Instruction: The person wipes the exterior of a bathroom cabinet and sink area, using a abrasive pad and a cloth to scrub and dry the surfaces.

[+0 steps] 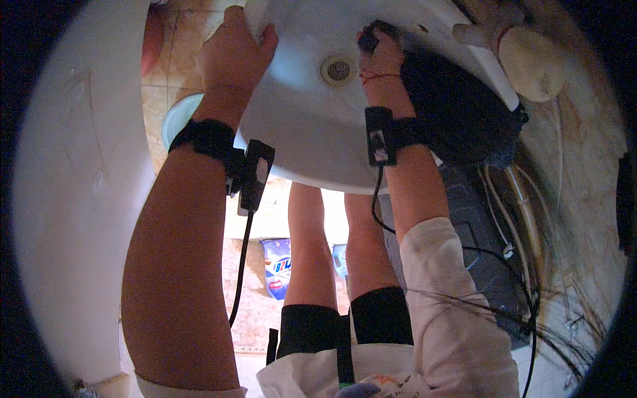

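A white washbasin (298,142) with a round drain (338,70) lies in front of me. My left hand (232,56) is at its left rim, thumb on the inner side and fingers curled over the edge, partly hidden. Inside the basin, right of the drain, my right hand (383,61) is closed on a dark bunched piece of black cloth (458,106). The bulk of this cloth lies over the basin's right side and hangs past the rim. Both wrists wear black straps with small cabled boxes.
A pale blue basin (178,123) and a reddish container (152,41) are on the left. A beige round object (531,64) is beyond the right rim. Under the washbasin are a blue-purple packet (277,268), a grey ridged panel (464,232) and hanging hoses (521,192).
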`<state>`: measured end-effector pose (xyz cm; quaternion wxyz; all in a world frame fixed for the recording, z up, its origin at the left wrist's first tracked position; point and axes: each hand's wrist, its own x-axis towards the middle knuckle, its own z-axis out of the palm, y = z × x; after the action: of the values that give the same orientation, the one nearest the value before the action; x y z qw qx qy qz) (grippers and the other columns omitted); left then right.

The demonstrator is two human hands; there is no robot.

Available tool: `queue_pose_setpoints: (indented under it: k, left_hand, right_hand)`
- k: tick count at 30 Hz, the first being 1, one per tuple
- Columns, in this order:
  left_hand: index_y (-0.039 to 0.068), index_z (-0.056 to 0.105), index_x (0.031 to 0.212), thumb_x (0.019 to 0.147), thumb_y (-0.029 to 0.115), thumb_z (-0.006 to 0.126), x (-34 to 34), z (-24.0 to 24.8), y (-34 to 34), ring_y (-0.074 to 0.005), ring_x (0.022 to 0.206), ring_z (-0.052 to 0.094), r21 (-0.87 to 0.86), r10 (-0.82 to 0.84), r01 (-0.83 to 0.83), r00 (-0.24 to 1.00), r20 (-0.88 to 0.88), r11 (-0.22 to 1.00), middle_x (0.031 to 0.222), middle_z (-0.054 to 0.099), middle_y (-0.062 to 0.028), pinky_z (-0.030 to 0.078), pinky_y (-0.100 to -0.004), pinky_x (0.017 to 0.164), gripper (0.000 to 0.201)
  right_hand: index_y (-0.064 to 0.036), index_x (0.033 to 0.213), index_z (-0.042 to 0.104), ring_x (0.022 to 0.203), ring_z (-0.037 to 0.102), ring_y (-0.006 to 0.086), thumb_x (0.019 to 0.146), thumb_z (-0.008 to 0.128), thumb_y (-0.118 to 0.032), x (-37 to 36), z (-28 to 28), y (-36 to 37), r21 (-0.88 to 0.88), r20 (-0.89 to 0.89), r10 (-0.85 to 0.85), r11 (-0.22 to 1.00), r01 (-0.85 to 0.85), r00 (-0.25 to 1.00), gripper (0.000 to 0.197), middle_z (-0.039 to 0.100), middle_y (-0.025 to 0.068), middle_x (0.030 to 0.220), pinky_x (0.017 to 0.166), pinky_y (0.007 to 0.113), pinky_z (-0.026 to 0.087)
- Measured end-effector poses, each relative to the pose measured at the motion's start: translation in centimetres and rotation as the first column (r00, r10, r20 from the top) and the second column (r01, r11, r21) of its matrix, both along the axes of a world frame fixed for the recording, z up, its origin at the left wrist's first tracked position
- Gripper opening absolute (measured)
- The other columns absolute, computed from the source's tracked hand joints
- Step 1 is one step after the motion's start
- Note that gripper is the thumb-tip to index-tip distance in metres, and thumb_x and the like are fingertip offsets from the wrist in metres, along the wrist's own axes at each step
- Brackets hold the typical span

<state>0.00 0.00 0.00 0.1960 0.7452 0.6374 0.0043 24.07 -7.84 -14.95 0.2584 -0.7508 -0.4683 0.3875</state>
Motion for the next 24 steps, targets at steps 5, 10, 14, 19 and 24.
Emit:
queue_pose_setpoints:
  k: [5, 10, 14, 19, 24]
  left_hand:
    - [-0.007, 0.045, 0.114, 0.076, 0.040, 0.061, 0.7, 0.1, 2.8, -0.0396, 0.093, 0.056, 0.095, -0.027, 0.031, 0.998, -0.049, 0.995, 0.101, 0.056, -0.0272, 0.044, -0.0441, 0.082, 0.063]
    - [-0.004, 0.044, 0.115, 0.076, 0.037, 0.061, 1.2, 1.6, 1.4, -0.0393, 0.093, 0.055, 0.096, -0.036, 0.028, 0.996, 0.077, 0.995, 0.102, 0.056, -0.0253, 0.044, -0.0445, 0.082, 0.060]
    - [0.000, 0.039, 0.122, 0.076, 0.034, 0.062, 1.3, 0.9, 0.0, -0.0390, 0.093, 0.055, 0.162, -0.054, 0.029, 0.987, 0.150, 0.986, 0.107, 0.055, -0.0231, 0.044, -0.0441, 0.083, 0.061]
    - [0.003, 0.037, 0.124, 0.076, 0.033, 0.062, -0.1, 0.6, 0.1, -0.0391, 0.096, 0.054, 0.072, -0.003, -0.007, 0.990, 0.141, 0.997, 0.109, 0.054, -0.0227, 0.044, -0.0442, 0.083, 0.062]
    - [0.005, 0.038, 0.125, 0.076, 0.032, 0.063, 0.3, 0.3, -0.5, -0.0392, 0.096, 0.054, 0.199, -0.056, 0.032, 0.992, 0.115, 0.980, 0.108, 0.054, -0.0226, 0.043, -0.0447, 0.083, 0.062]
  right_hand:
    - [-0.0020, 0.101, 0.052, 0.091, 0.054, 0.0262, 0.080, 0.054, -0.002, -4.1, 7.3, 5.0, -0.387, -0.802, -0.588, 0.379, 0.841, -0.104, 0.021, 0.056, 0.0131, 0.093, 0.075, 0.046, 0.049]
    - [-0.0018, 0.104, 0.051, 0.092, 0.056, 0.0275, 0.080, 0.052, -0.001, -2.3, 7.1, 2.5, -0.260, -0.781, -0.574, 0.657, 0.707, 0.246, 0.024, 0.055, 0.0133, 0.098, 0.074, 0.044, 0.048]
    - [-0.0015, 0.107, 0.049, 0.091, 0.057, 0.0282, 0.080, 0.051, 0.000, -1.7, 5.4, 0.0, 0.017, -0.594, -0.377, 0.878, 0.479, 0.711, 0.027, 0.055, 0.0131, 0.102, 0.072, 0.043, 0.048]
    - [-0.0030, 0.108, 0.050, 0.091, 0.057, 0.0284, 0.080, 0.050, 0.000, -4.3, 14.9, 1.3, -0.262, -0.839, -0.525, 0.621, 0.739, 0.143, 0.028, 0.054, 0.0125, 0.102, 0.072, 0.043, 0.048]
    - [-0.0047, 0.101, 0.054, 0.080, 0.061, 0.0226, 0.077, 0.055, -0.002, -2.8, 12.6, 1.5, -0.224, -0.795, -0.528, 0.713, 0.664, 0.299, 0.024, 0.061, 0.0088, 0.092, 0.062, 0.035, 0.052]
